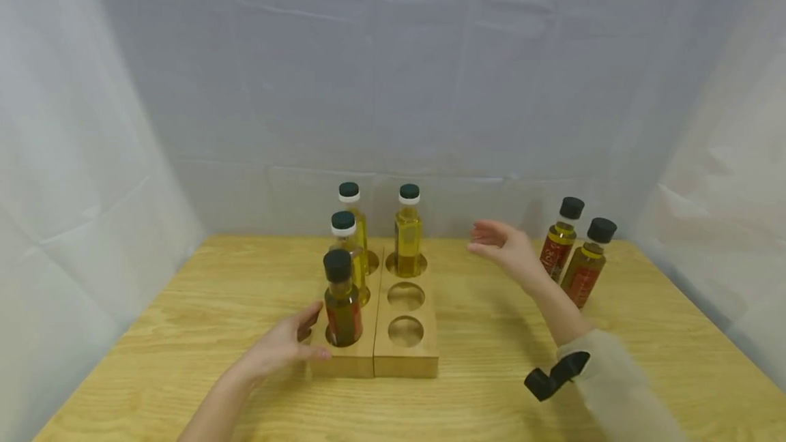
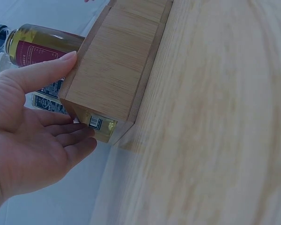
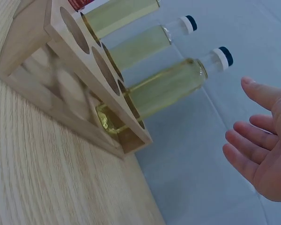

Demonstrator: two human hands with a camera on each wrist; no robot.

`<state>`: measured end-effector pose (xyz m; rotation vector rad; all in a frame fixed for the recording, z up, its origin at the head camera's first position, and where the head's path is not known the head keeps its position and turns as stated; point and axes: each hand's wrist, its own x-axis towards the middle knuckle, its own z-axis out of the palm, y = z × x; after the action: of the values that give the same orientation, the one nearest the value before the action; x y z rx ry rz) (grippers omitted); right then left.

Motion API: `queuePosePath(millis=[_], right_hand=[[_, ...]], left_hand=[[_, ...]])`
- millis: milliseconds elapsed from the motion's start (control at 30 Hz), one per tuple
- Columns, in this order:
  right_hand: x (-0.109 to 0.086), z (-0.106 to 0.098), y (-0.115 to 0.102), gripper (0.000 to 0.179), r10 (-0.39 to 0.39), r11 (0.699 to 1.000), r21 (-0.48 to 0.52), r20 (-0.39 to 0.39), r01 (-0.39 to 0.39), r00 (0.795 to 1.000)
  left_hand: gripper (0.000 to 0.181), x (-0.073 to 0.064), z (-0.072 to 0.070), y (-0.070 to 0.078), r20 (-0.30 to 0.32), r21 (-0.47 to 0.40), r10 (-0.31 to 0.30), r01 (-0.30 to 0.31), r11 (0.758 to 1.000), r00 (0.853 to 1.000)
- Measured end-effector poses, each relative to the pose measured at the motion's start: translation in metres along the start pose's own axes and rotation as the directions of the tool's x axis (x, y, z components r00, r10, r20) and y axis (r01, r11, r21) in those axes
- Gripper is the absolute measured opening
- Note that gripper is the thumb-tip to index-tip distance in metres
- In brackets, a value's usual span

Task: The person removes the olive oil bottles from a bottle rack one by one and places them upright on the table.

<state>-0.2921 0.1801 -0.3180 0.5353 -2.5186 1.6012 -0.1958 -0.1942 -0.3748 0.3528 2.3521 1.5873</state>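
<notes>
My left hand (image 1: 279, 350) is at the front left corner of a wooden bottle rack (image 1: 344, 365). In the left wrist view its thumb rests against the upper edge of the rack's end, and the other fingers extend loosely beside the rack. A dark oil bottle with a red label (image 1: 345, 316) stands in the front hole, behind it a golden oil bottle (image 1: 346, 241) and another golden bottle (image 1: 361, 229). My right hand (image 1: 506, 251) hovers with nothing in it, right of the second rack (image 1: 406, 365), whose rear hole holds a golden oil bottle (image 1: 408, 237).
Two red-labelled oil bottles with black caps, one farther back (image 1: 557, 244) and one nearer (image 1: 586, 275), stand on the right of the wooden table (image 1: 485, 387). The second rack's middle and front holes hold no bottle. Pale sheeting (image 1: 295, 87) surrounds the table's back and sides.
</notes>
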Motion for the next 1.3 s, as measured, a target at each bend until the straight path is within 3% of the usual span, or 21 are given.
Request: queuePosePath(millis=[533,1100,1300], right_hand=[[0.035,0.045,-0.008,0.065,0.015,1.0,0.018,0.044,-0.015,0.999],[0.064,0.076,-0.013,0.069,0.015,0.994,-0.113,0.064,-0.008,0.998],[0.069,0.091,-0.013,0.076,0.062,0.987,-0.153,0.052,-0.054,0.997]], left_hand=[[0.094,0.0,0.002,-0.002,-0.004,-0.008,-0.002,0.002,1.0,1.0],[0.094,0.001,0.002,0.0,-0.02,-0.003,-0.011,0.011,1.0,1.0],[0.094,0.0,0.001,0.0,-0.023,0.003,-0.009,0.009,1.0,1.0]])
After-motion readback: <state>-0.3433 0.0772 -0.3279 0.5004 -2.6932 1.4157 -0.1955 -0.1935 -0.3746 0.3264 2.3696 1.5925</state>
